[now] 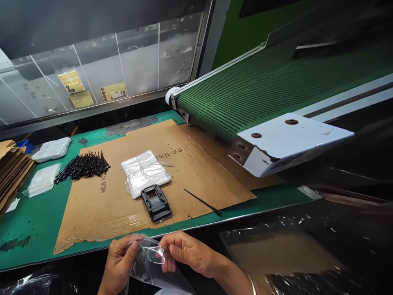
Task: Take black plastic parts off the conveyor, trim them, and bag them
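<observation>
Below the table's front edge, my left hand (119,264) pinches the rim of a clear plastic bag (149,268) between thumb and fingers. My right hand (188,253) has curled fingers at the bag's mouth, gripping its other side. The bag looks empty and its mouth is partly spread. Just beyond my hands, a black plastic bracket (160,200) with a rectangular opening lies on the cardboard sheet (101,221), its far end against a tied stack of clear bags (150,170). To the right lies a single thin black cable tie (202,200).
A pile of black cable ties (84,166) lies at left, near more bag stacks (43,180) and stacked cardboard (14,174). A green conveyor belt (245,94) with a white end cover (294,141) overhangs the green tabletop (27,229) at right. A plastic-lined box (285,254) stands at lower right.
</observation>
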Demonstrator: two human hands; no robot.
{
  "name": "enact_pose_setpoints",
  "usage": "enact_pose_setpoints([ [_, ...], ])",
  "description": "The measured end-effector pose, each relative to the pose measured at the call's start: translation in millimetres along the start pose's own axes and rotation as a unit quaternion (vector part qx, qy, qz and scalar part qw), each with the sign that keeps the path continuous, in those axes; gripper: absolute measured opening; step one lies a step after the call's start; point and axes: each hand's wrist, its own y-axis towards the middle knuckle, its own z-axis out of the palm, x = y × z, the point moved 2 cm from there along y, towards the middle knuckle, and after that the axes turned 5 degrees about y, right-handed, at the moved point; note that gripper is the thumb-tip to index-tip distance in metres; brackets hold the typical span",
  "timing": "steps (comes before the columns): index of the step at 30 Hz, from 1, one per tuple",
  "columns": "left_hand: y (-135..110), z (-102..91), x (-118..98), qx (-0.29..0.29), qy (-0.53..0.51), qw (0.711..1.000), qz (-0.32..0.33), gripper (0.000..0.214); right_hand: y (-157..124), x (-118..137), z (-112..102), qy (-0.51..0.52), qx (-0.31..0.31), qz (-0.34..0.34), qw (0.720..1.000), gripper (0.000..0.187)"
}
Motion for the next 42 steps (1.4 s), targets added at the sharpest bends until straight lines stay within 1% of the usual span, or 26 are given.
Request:
enact_pose_setpoints([
  [3, 1.2, 1.0, -3.0, 0.007, 0.038, 0.999, 0.013, 0.028, -3.9, -2.3, 1.0, -0.032, -0.003, 0.025, 0.999, 0.057],
  [5, 1.8, 1.6, -5.7, 0.013, 0.051, 0.998, 0.021, 0.028, -5.2, -5.4, -0.4, -0.047, -0.025, 0.044, 0.998, 0.052],
  [7, 2.2, 2.1, -10.1, 0.024, 0.061, 0.997, 0.042, 0.027, -5.5, -8.3, -2.6, -0.064, -0.052, 0.048, 0.995, 0.053],
  [10, 2.4, 3.6, -18.1, 0.057, 0.065, 0.992, 0.088, 0.025, -4.8, -9.3, -5.3, -0.107, -0.102, 0.006, 0.989, 0.055],
  [12, 2.3, 5.3, -20.5, 0.072, 0.053, 0.991, 0.099, 0.025, -4.6, -8.3, -5.8, -0.122, -0.130, -0.032, 0.983, 0.057],
  [13, 2.3, 6.0, -20.2, 0.069, 0.046, 0.992, 0.093, 0.025, -4.7, -7.8, -5.9, -0.119, -0.140, -0.043, 0.982, 0.058],
  [15, 1.8, 7.3, -16.8, 0.047, 0.031, 0.996, 0.062, 0.025, -5.4, -7.3, -5.7, -0.088, -0.139, -0.046, 0.985, 0.057],
  [19, -0.5, 10.2, -9.6, -0.009, -0.003, 1.000, -0.011, 0.027, -7.8, -9.0, -4.7, -0.020, -0.080, -0.009, 0.997, 0.050],
  [21, -0.4, 12.4, -9.0, -0.010, -0.006, 1.000, -0.018, 0.027, -8.1, -10.7, -4.9, -0.027, -0.074, -0.010, 0.997, 0.049],
  [24, 2.2, 15.4, -7.5, 0.014, 0.018, 1.000, -0.005, 0.027, -6.9, -13.0, -5.3, -0.030, -0.092, -0.036, 0.995, 0.055],
  [25, 3.3, 15.1, -6.3, -0.002, 0.036, 0.999, 0.004, 0.025, -6.6, -13.2, -5.0, -0.021, -0.094, -0.040, 0.995, 0.056],
  [26, 4.1, 13.7, -5.3, -0.040, 0.059, 0.997, 0.018, 0.024, -6.4, -12.8, -4.5, -0.015, -0.096, -0.041, 0.994, 0.056],
  [27, 4.2, 11.6, -4.8, -0.097, 0.085, 0.991, 0.038, 0.025, -6.5, -11.5, -3.8, -0.015, -0.100, -0.043, 0.994, 0.055],
  [29, 1.3, 7.8, -6.8, -0.217, 0.124, 0.964, 0.093, 0.028, -7.6, -6.1, -1.9, -0.065, -0.125, -0.063, 0.988, 0.054],
  [30, -0.9, 7.7, -9.0, -0.242, 0.124, 0.956, 0.114, 0.022, -8.4, -2.7, -0.4, -0.111, -0.144, -0.079, 0.980, 0.054],
  [31, -3.0, 9.3, -11.5, -0.231, 0.106, 0.960, 0.121, 0.010, -9.0, 0.7, 1.7, -0.164, -0.163, -0.098, 0.968, 0.053],
  [32, -4.7, 12.8, -14.1, -0.184, 0.073, 0.974, 0.111, 0.010, -9.2, 3.2, 4.7, -0.218, -0.172, -0.117, 0.953, 0.052],
  [33, -6.5, 18.0, -16.7, -0.114, 0.031, 0.989, 0.084, 0.018, -9.0, 4.7, 8.3, -0.271, -0.175, -0.136, 0.937, 0.051],
  [34, -8.5, 24.5, -19.1, -0.036, -0.014, 0.998, 0.048, 0.024, -8.5, 5.0, 12.4, -0.322, -0.171, -0.157, 0.918, 0.051],
  [35, -10.7, 31.6, -21.3, 0.034, -0.060, 0.998, 0.008, 0.028, -7.7, 4.6, 16.7, -0.367, -0.164, -0.185, 0.897, 0.050],
  [36, -12.8, 38.5, -22.9, 0.089, -0.105, 0.990, -0.031, 0.031, -6.9, 3.3, 20.8, -0.410, -0.154, -0.213, 0.873, 0.049],
  [37, -14.6, 44.9, -23.9, 0.128, -0.151, 0.978, -0.067, 0.033, -6.3, 1.8, 24.5, -0.447, -0.147, -0.238, 0.850, 0.048],
  [38, -15.8, 50.4, -24.0, 0.147, -0.198, 0.964, -0.097, 0.032, -5.8, 0.2, 27.3, -0.475, -0.142, -0.254, 0.830, 0.046],
  [39, -16.3, 54.5, -23.6, 0.148, -0.242, 0.952, -0.116, 0.030, -5.4, -0.9, 29.0, -0.490, -0.138, -0.261, 0.820, 0.045],
  [40, -16.2, 56.9, -22.7, 0.131, -0.282, 0.942, -0.124, 0.028, -5.2, -1.5, 29.5, -0.489, -0.132, -0.260, 0.822, 0.045],
  [42, -14.5, 56.6, -19.8, 0.064, -0.348, 0.928, -0.118, 0.024, -5.4, -0.6, 27.0, -0.453, -0.125, -0.241, 0.849, 0.048],
])
